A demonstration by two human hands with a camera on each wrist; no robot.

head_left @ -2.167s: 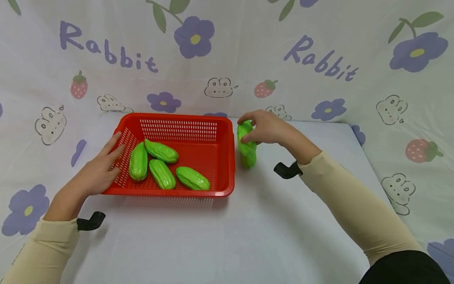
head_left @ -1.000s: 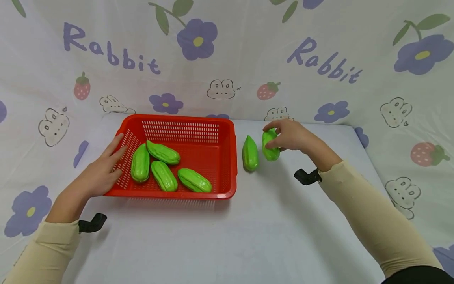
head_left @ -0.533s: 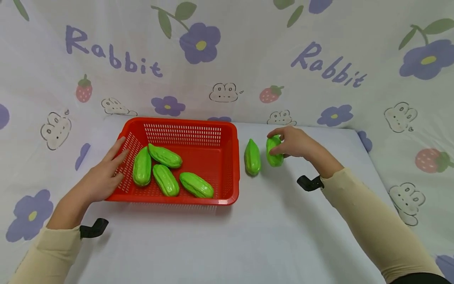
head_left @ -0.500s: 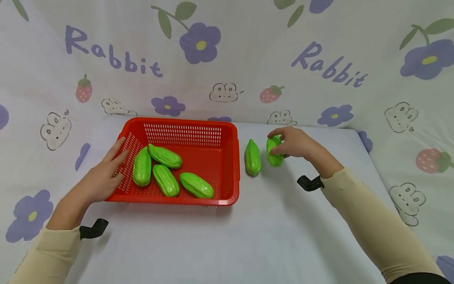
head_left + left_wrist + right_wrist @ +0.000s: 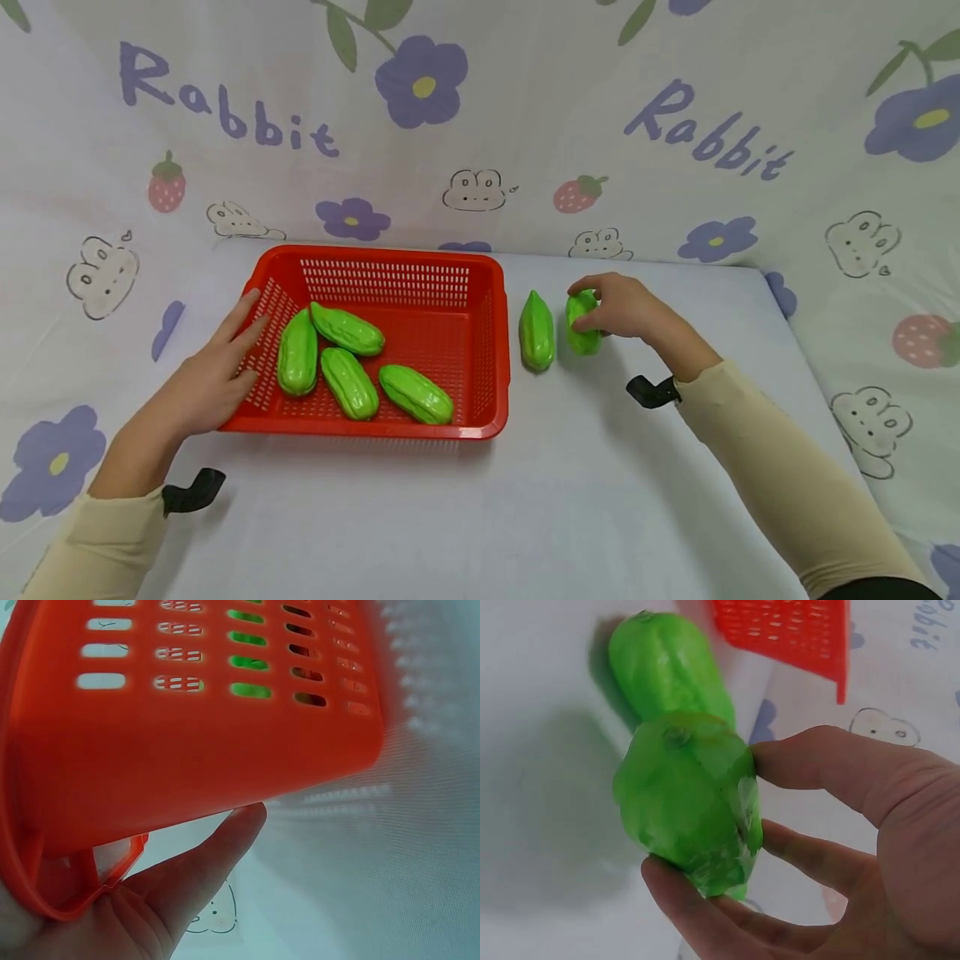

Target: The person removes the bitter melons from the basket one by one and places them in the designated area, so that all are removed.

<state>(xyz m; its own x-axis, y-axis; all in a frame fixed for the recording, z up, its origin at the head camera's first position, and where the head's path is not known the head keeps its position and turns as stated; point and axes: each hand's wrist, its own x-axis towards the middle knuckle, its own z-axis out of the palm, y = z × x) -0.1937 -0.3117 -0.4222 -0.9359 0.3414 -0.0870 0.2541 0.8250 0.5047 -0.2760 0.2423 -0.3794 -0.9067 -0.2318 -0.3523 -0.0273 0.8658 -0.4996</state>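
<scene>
Vegetable (image 5: 682, 795) in right hand (image 5: 630, 310): bright green, glossy, lumpy.

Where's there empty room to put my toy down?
The white table is bare in front of the red basket and behind the right sleeve. Inside the basket, the back right is bare too. It's crowded around the basket's four green vegetables and between basket and right hand, where another vegetable lies.

White backdrop (image 5: 540, 92) with purple flowers (image 5: 422, 82) behind a white tabletop (image 5: 420, 517).
</scene>
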